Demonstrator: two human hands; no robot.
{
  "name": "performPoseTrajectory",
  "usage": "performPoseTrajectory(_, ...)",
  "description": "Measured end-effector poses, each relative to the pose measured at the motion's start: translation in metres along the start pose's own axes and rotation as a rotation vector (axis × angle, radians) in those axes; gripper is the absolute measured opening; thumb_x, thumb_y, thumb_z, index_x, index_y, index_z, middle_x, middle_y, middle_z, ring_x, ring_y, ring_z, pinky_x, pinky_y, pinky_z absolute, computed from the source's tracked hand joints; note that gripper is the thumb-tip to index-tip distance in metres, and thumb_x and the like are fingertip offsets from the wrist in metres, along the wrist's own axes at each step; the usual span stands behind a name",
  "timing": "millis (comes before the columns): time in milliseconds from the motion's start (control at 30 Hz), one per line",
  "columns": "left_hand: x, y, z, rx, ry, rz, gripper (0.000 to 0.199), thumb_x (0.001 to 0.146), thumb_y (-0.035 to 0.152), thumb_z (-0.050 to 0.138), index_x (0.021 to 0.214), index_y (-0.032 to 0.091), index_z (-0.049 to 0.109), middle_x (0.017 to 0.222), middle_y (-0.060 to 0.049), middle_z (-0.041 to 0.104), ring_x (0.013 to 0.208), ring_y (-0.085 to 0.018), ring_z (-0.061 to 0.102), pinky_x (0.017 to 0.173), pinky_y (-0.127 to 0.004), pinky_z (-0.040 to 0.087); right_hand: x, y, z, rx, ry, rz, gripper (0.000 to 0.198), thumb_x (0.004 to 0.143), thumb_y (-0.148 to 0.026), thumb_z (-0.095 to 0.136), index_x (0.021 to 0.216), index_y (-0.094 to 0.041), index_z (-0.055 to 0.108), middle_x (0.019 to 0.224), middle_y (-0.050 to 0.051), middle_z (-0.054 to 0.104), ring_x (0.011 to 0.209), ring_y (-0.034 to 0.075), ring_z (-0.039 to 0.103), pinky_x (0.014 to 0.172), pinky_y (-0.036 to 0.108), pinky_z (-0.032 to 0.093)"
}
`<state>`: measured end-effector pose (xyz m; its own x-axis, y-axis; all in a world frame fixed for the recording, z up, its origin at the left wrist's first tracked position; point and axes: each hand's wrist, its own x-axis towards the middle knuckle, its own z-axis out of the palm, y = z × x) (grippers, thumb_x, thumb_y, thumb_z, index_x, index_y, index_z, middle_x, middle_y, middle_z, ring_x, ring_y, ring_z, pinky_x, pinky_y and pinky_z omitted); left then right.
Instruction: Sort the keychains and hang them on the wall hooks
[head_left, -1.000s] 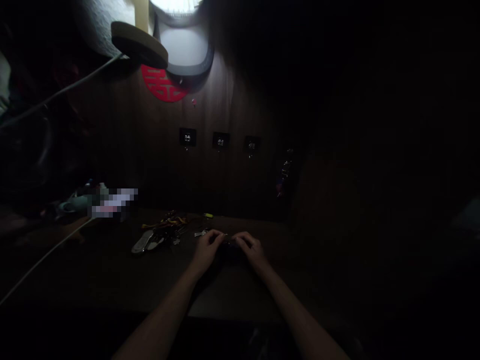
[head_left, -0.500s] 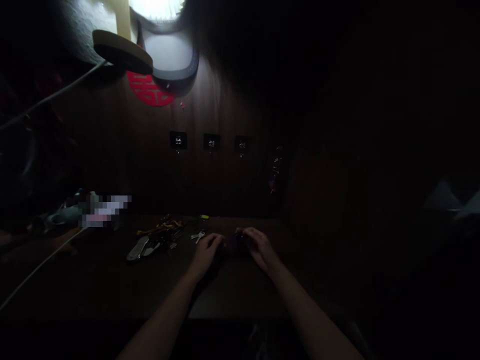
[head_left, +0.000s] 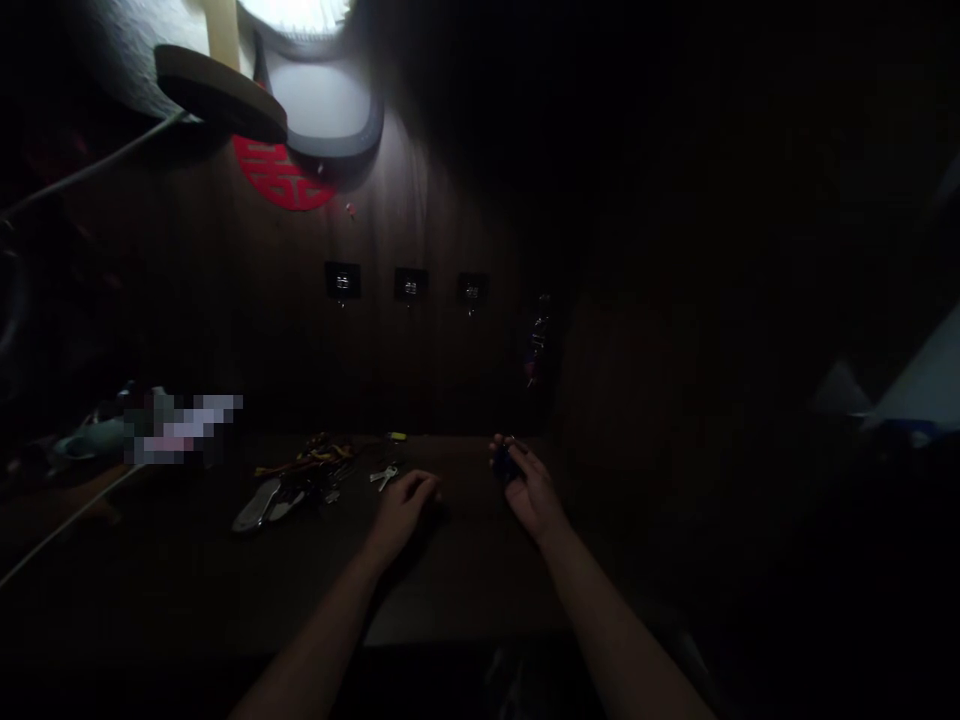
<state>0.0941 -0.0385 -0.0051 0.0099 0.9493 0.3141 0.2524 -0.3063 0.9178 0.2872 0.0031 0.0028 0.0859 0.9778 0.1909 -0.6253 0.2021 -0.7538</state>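
Over the dark table (head_left: 442,600), my right hand (head_left: 534,495) is turned partly palm up, its fingers wrapped round a small dark blue object (head_left: 504,462) whose kind the dim light hides. My left hand (head_left: 405,505) rests on the tabletop with its fingers curled together; whether anything is inside them is hidden. Just beyond the left hand lie a few silver keys (head_left: 385,476). Left of these is a heap of keys and orange-brown cords (head_left: 319,458), with a flat silvery oval piece (head_left: 257,506) in front of it.
Three square black hooks (head_left: 411,285) line the back panel. A shiny dangling item (head_left: 538,340) hangs right of them. A lit lamp (head_left: 300,15) and a red round paper cutout (head_left: 281,180) are above. A white cable (head_left: 75,540) crosses the left side.
My hands have moved apart. The right hand has turned upward and lifted the dark blue object away from the left. The view has shifted slightly to the right.
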Motion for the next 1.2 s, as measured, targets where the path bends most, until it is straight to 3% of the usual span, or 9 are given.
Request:
performPoseTrajectory(167, 0.002, -0.005, 0.002, 0.005, -0.011, 0.008, 0.033, 0.074, 0.047, 0.046, 0.075, 0.018, 0.061, 0.067, -0.001, 0.064, 0.070, -0.017, 0.058, 0.068, -0.026, 0.043, 0.015, -0.008, -0.008, -0.021, 0.060, -0.100, 0.026, 0.063, -0.022, 0.073, 0.086, -0.025, 0.063, 0.084, -0.004, 0.070, 0.080, 0.013, 0.065, 0.074, 0.026, 0.053)
performPoseTrajectory(333, 0.003, -0.007, 0.003, 0.044, -0.045, 0.008, 0.032, 0.076, 0.046, 0.046, 0.073, 0.018, 0.061, 0.068, -0.001, 0.064, 0.070, -0.017, 0.058, 0.066, -0.026, 0.042, 0.048, -0.040, -0.005, -0.095, 0.197, -0.267, 0.033, 0.054, -0.022, 0.075, 0.086, -0.020, 0.065, 0.078, -0.002, 0.069, 0.074, 0.012, 0.064, 0.071, 0.025, 0.051)
performPoseTrajectory(533, 0.003, -0.012, 0.004, 0.046, -0.080, 0.014, 0.032, 0.078, 0.046, 0.045, 0.071, 0.018, 0.060, 0.068, -0.001, 0.063, 0.069, -0.016, 0.057, 0.065, -0.025, 0.041, 0.097, -0.090, 0.016, -0.310, 0.299, -0.534, 0.031, 0.053, -0.023, 0.074, 0.081, -0.015, 0.064, 0.074, 0.000, 0.066, 0.073, 0.014, 0.062, 0.071, 0.028, 0.049)
performPoseTrajectory(767, 0.000, -0.005, 0.005, 0.004, -0.086, 0.017, 0.034, 0.076, 0.048, 0.047, 0.065, 0.017, 0.057, 0.064, -0.001, 0.058, 0.064, -0.015, 0.052, 0.061, -0.024, 0.040, 0.143, -0.128, 0.047, -0.537, 0.353, -0.693, 0.022, 0.058, -0.013, 0.065, 0.080, -0.012, 0.063, 0.073, 0.002, 0.065, 0.073, 0.014, 0.060, 0.073, 0.031, 0.048)
performPoseTrajectory(1000, 0.001, -0.008, 0.005, 0.025, -0.109, 0.012, 0.034, 0.079, 0.044, 0.042, 0.069, 0.016, 0.057, 0.067, -0.001, 0.058, 0.067, -0.014, 0.053, 0.062, -0.023, 0.039, 0.173, -0.139, 0.052, -0.776, 0.308, -0.774, 0.020, 0.059, -0.011, 0.063, 0.079, -0.015, 0.063, 0.076, 0.002, 0.067, 0.077, 0.016, 0.062, 0.078, 0.032, 0.048)
performPoseTrajectory(1200, 0.002, -0.011, 0.006, 0.039, -0.117, 0.010, 0.033, 0.080, 0.043, 0.041, 0.070, 0.016, 0.057, 0.068, -0.001, 0.059, 0.068, -0.015, 0.053, 0.062, -0.023, 0.039, 0.176, -0.132, 0.047, -0.885, 0.326, -0.769, 0.021, 0.060, -0.013, 0.062, 0.081, -0.016, 0.064, 0.081, 0.004, 0.068, 0.080, 0.018, 0.062, 0.080, 0.033, 0.047)
